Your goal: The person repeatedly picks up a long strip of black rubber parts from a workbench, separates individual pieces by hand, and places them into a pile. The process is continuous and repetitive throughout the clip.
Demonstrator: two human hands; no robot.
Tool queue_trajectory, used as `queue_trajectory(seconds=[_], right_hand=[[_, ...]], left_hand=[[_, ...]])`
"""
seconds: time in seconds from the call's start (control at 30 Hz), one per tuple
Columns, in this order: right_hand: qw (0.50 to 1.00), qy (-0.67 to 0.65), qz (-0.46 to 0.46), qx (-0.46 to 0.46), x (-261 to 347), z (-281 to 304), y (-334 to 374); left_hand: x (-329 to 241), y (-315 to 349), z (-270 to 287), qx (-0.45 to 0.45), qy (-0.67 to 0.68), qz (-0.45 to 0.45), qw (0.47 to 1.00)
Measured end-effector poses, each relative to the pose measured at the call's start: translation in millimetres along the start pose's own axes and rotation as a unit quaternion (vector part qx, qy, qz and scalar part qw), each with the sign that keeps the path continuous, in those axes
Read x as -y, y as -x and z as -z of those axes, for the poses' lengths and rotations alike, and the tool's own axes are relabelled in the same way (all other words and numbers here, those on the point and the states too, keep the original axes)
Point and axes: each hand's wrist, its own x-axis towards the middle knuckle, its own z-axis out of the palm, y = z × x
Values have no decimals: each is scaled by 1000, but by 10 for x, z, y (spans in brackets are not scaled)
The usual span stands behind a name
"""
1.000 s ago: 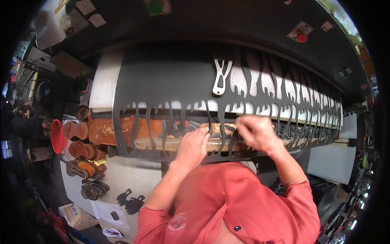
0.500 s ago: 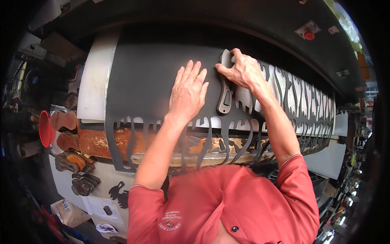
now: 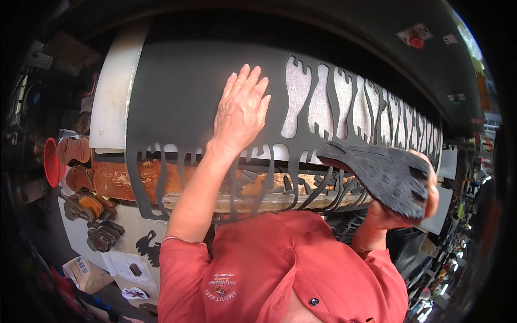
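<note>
A wide black sheet (image 3: 177, 86) lies over a white board (image 3: 116, 102). My left hand (image 3: 239, 110) rests flat on the sheet, fingers stretched and nearly together, holding nothing. Raised above the sheet's near right part, my right hand (image 3: 431, 199) is wrapped round a thick, sole-shaped cutting die (image 3: 377, 175) with a notched broad end. Its dark, rough face is turned up and its narrow end points left; the fingers are partly hidden behind it. Right of my left hand, a row of same-shaped cut-outs (image 3: 296, 97) shows pale board through the sheet.
Notched strips of the sheet hang over the worn wooden front edge (image 3: 242, 203), with black scraps (image 3: 288, 183) there. A dark machine beam with a red button (image 3: 416, 42) spans the far side. At left are shaped pieces (image 3: 89, 207), a red bowl (image 3: 52, 161) and a paper bag (image 3: 86, 274).
My right hand has lifted the die off the sheet and brought it nearer and to the right, tilting it. A cut-out shows where it stood. My left hand stays flat on the sheet.
</note>
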Motion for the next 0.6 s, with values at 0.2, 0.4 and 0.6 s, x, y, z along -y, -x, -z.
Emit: queue_trajectory(seconds=[0.2,0.4,0.6], right_hand=[[975,112,37,187,-236,-225,129],[978,60,7,200,-380,-245,136],[980,66,-1,190,-350,-278,86]], left_hand=[[-259,-99,298,34,223,32,974],[-1037,-1,495,80,620,-56,779],[-1158,-54,374,-9,629,-53,775]])
